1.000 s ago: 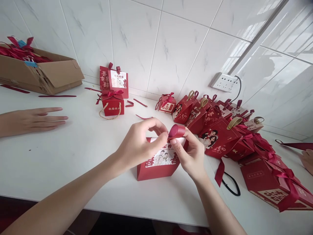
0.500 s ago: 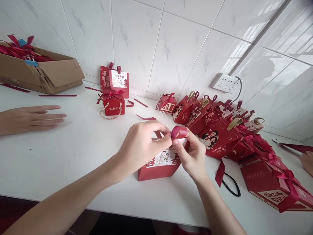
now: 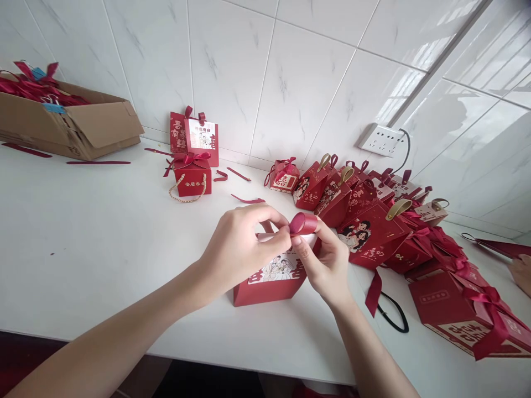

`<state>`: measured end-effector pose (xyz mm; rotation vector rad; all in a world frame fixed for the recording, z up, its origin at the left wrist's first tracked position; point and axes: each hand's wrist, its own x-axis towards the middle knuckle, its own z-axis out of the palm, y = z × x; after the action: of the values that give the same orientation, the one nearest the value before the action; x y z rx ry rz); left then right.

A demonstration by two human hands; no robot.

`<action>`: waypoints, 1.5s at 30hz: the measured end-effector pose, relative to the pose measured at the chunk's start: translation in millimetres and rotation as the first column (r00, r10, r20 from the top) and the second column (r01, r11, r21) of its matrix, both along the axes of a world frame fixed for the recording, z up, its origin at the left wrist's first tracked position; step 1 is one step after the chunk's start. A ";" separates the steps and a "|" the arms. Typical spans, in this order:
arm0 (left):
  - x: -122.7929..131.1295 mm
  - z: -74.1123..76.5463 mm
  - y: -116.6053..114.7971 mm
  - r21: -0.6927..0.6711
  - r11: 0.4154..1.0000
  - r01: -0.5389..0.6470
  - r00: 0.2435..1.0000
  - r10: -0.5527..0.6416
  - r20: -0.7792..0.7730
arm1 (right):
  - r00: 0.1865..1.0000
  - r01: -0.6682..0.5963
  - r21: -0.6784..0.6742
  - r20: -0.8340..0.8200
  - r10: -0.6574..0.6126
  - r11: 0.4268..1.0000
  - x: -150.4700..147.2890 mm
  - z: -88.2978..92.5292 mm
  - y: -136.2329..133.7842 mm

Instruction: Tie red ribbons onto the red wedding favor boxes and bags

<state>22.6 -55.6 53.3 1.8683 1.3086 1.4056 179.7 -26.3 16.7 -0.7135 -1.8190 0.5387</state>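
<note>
A red gift box [image 3: 265, 287] with a white picture label stands on the white table [image 3: 103, 260] in front of me. Above its top edge a red ribbon strip [image 3: 304, 223] is curled into a loop. My left hand [image 3: 244, 243] pinches the ribbon from the left, fingers closed. My right hand [image 3: 326, 260] pinches it from the right and below, thumb and forefinger pressed on the loop. Both hands hide the top of the box.
Many finished red boxes [image 3: 373, 232] with ribbons lie heaped at the right. A small red box with a rope handle [image 3: 191, 177] and a taller box [image 3: 194, 135] stand by the tiled wall. A cardboard carton [image 3: 70, 124] with ribbons sits far left. A wall socket [image 3: 381, 139] is at right. Another person's hand [image 3: 521, 271] shows at the right edge.
Another person's hand that lay flat on the table at the left has withdrawn out of view. My hands have drawn the ribbon loop slightly closer to the box top.
</note>
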 end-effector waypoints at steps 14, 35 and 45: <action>0.6 -0.9 -0.1 -0.013 1.000 0.021 1.000 -0.021 -0.001 | 1.000 0.008 0.008 0.006 -0.008 1.000 -0.6 -0.1 0.6; -3.7 -3.4 3.4 -0.045 0.995 0.085 0.995 -0.083 0.051 | 0.999 0.037 0.027 0.032 -0.038 0.999 -0.7 -1.0 0.0; -30.3 -18.3 31.4 -0.273 0.710 0.649 0.720 -0.456 0.524 | 0.975 0.127 0.027 -0.189 -0.119 0.992 -2.5 -15.6 13.4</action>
<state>-7.7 -24.2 35.0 1.3704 0.6562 0.9843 177.2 -12.8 1.2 -0.7196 -1.5950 0.4714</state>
